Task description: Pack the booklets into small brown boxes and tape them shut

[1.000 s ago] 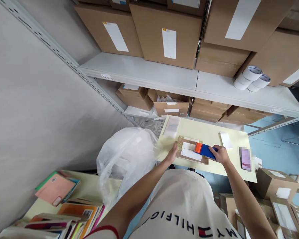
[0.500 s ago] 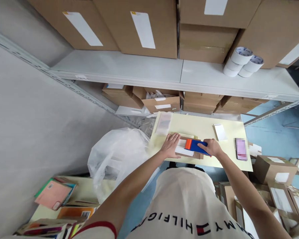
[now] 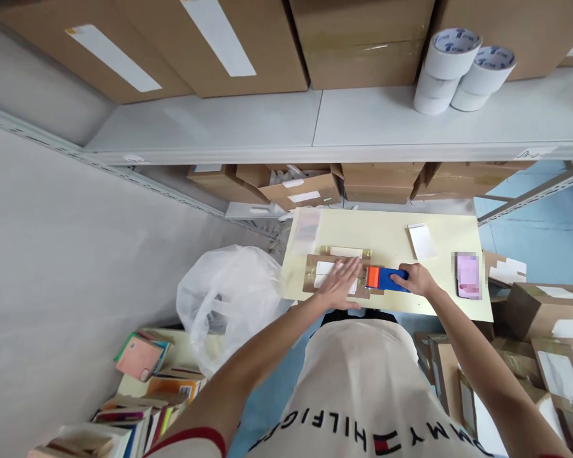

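Right hand (image 3: 417,280): your fingers wrap the blue-and-orange tape dispenser (image 3: 390,280); guide it level and steadily.
Left hand (image 3: 340,285): your fingers spread over the labelled cardboard parcel (image 3: 319,284), gripping nothing; best give the orange head (image 3: 373,277) ample clearance.
Parcel: on the cream tabletop (image 3: 363,226), near your edge.

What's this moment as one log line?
left hand: on cardboard parcel; right hand: holding blue-orange tape dispenser; dispenser: at parcel's right end; parcel: on table

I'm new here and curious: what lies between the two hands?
Head view: the tape dispenser, gripped by the right hand, orange end toward the left hand; part of the box shows too.
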{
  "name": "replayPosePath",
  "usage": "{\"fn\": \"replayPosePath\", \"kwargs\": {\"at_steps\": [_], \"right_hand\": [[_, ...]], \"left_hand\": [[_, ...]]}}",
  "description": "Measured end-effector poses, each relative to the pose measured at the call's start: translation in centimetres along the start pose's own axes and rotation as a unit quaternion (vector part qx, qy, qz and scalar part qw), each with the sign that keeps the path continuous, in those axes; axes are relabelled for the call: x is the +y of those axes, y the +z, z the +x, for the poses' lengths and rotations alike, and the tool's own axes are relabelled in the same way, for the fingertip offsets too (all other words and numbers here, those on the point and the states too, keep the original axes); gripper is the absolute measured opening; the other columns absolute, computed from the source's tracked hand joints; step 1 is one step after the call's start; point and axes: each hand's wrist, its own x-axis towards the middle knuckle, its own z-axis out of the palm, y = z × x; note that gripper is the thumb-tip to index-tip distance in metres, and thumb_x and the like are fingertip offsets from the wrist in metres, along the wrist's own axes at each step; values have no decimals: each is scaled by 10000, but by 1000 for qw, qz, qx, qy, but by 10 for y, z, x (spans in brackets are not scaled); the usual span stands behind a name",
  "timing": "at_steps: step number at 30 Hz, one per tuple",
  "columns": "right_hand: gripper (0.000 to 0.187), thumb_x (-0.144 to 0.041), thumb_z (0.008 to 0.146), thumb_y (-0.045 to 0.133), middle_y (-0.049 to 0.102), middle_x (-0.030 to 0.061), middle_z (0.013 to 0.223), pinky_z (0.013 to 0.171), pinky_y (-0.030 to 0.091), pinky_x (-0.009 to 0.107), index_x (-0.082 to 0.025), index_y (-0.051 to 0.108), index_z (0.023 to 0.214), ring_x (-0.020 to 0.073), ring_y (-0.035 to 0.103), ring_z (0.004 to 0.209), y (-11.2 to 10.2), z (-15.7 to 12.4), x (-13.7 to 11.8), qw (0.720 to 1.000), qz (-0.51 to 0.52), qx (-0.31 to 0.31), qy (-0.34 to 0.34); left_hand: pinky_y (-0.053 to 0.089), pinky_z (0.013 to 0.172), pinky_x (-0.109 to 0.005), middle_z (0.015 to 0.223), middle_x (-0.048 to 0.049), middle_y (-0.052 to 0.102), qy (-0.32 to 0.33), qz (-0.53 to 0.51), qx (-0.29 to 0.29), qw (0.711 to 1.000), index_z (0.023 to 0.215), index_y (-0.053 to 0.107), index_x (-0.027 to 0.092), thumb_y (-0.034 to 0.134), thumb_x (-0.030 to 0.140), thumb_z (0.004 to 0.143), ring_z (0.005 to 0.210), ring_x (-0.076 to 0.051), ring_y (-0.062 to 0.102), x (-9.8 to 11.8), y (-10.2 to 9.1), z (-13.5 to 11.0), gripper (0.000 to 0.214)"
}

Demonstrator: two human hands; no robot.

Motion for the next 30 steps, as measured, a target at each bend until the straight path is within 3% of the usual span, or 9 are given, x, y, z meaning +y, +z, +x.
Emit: {"fn": "replayPosePath", "kwargs": {"at_steps": [4, 7, 9, 12, 15, 18, 30], "right_hand": [[375, -530, 875, 473, 690, 56, 721, 602, 359, 258, -214, 664, 814, 197, 636, 704, -3, 3, 9, 999, -11, -37, 2], [389, -546, 875, 481, 698, 65, 736, 614, 367, 265, -214, 681, 843, 214, 646, 727, -10, -3, 30, 998, -34, -49, 27], [414, -569, 873, 483, 709, 85, 778, 629, 382, 279, -212, 691, 861, 233, 658, 753, -18, -6, 32, 995, -62, -65, 44], [458, -573, 881, 481, 716, 149, 868, 680, 420, 323, -175, 706, 913, 282, 678, 820, -33, -5, 1, 987, -126, -84, 52], [377, -429, 904, 488, 709, 201, 948, 715, 447, 357, -128, 706, 960, 305, 682, 873, -45, 0, -45, 982, -167, -83, 40], [329, -337, 916, 475, 705, 211, 983, 727, 467, 371, -111, 696, 1008, 303, 685, 892, -50, 1, -74, 980, -172, -89, 38], [352, -363, 915, 517, 701, 207, 1046, 730, 490, 328, -113, 694, 1089, 296, 679, 983, -46, -10, -92, 972, -183, -57, 139]], "left_hand": [[-27, 1196, -488, 1614, -201, 97, 9, -23, 23, 999, 1538, 123, 33, 473, 708, 785, 1501, -329, 59, 25, 5, 19, 1070], [-6, 1192, -513, 1620, -178, 98, 3, -41, 29, 999, 1551, 112, 91, 500, 662, 804, 1499, -346, 62, 25, 7, 20, 1017], [-3, 1171, -577, 1630, -145, 89, 4, -46, 27, 999, 1550, 185, 189, 551, 621, 801, 1494, -376, 50, 25, 5, 19, 939], [-22, 1129, -661, 1637, -92, 100, 6, -38, 22, 999, 1451, 417, 320, 624, 548, 790, 1488, -402, 37, 31, 1, 19, 729], [-28, 1119, -677, 1627, -111, 145, -15, -25, 21, 999, 1304, 584, 285, 661, 520, 765, 1480, -415, 52, 40, -4, 23, 593], [0, 1119, -678, 1613, -125, 194, -35, -25, 21, 999, 1221, 634, 245, 674, 498, 744, 1466, -431, 95, 47, -6, 28, 541], [101, 1105, -671, 1579, -194, 260, -21, 1, 47, 999, 1242, 611, 179, 624, 474, 764, 1455, -441, 138, 51, 1, 30, 561]]}}
